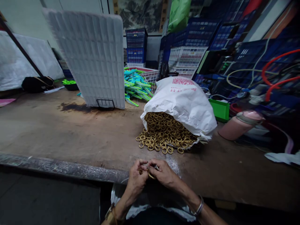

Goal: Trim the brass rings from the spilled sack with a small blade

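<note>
Close together at the table's front edge, both my hands have their fingers curled in. My left hand (137, 178) pinches brass-coloured rings, partly hidden by the fingers. My right hand (164, 173) meets it at the fingertips, closed around a brass-coloured ring (151, 176) whose lower curve shows between the hands. Just beyond them, a white woven sack (180, 97) lies on its side with its mouth towards me. Many more rings (167, 134) fill the mouth and spill onto the table.
A white ribbed panel (93, 56) stands upright on the wooden table (58, 134). Behind it lie blue and green plastic pieces (136, 84). Right of the sack are a green tray (219, 110) and a pink bottle (239, 125). Stacked crates (187, 57) stand behind.
</note>
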Demonstrator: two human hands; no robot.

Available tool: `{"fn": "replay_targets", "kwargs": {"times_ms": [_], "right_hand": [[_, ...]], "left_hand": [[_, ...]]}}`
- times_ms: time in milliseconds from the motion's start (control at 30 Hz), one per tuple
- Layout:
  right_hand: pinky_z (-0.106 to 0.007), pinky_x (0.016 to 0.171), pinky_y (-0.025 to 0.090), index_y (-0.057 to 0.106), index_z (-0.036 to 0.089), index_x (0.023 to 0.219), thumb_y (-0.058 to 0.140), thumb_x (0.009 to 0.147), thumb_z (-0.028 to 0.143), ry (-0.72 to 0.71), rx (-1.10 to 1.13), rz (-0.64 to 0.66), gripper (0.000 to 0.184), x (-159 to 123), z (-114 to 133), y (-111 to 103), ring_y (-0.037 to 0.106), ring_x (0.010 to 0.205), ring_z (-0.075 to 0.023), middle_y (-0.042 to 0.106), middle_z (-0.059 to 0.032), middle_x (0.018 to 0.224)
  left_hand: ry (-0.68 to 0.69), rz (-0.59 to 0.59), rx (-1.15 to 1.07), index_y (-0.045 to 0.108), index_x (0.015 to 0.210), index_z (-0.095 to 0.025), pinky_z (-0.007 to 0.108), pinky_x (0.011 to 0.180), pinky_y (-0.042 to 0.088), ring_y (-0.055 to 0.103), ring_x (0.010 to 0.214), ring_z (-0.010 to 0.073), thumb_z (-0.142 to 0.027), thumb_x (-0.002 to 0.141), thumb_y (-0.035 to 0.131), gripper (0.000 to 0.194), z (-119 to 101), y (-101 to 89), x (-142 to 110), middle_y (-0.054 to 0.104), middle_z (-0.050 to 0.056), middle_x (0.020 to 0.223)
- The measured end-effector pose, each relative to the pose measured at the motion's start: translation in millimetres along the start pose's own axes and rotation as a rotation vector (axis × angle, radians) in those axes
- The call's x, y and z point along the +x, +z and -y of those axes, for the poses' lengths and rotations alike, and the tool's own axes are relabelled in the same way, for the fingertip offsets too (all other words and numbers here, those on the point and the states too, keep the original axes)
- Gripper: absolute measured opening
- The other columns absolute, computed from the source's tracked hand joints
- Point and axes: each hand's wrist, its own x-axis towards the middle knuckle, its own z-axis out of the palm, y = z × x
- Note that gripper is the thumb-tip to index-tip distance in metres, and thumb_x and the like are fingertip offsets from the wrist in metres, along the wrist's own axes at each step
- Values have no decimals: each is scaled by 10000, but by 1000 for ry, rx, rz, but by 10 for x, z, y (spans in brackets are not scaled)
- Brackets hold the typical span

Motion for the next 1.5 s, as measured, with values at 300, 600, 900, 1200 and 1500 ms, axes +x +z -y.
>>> {"fn": "replay_targets", "kwargs": {"times_ms": [300, 600, 900, 1200, 1500], "right_hand": [[-234, 582, 320, 522, 194, 662, 410, 849, 295, -153, -279, -124, 240, -72, -31, 35, 469, 627, -130, 532, -5, 674], [-232, 525, 304, 467, 202, 652, 397, 843, 361, -15, -184, -163, 259, -41, -125, 76, 444, 582, -128, 503, 11, 609], [-217, 506, 345, 544, 174, 698, 412, 816, 472, 137, 158, -65, 347, -28, -86, 110, 466, 539, -112, 522, 28, 569], [-208, 491, 323, 452, 194, 561, 461, 749, 335, 172, 229, -224, 235, -6, -39, 67, 392, 489, -89, 432, 51, 498], [-222, 497, 317, 453, 196, 600, 435, 754, 369, 163, 209, -221, 232, -4, -53, 62, 383, 489, -96, 432, 49, 505]], "left_hand": [[56, 20, 12, 572, 678, -145, 207, 547, 377, 477, 556, 102, -212, 609, 621, 108, -158, 24, -49, 541, -25, 595], [-50, -35, -52, 565, 708, -145, 201, 512, 370, 458, 512, 89, -269, 592, 662, 195, -103, 29, -19, 520, -43, 561], [295, -84, 234, 612, 824, -190, 243, 652, 423, 557, 685, 153, -203, 704, 561, 131, -22, 29, -42, 616, 20, 715], [111, -70, 42, 572, 761, -161, 213, 561, 425, 548, 584, 120, -229, 676, 594, 111, -67, 69, -4, 588, -15, 642], [123, 30, 63, 548, 644, -171, 224, 580, 418, 546, 583, 131, -248, 729, 544, 115, -99, 54, 9, 599, -12, 594]]}}
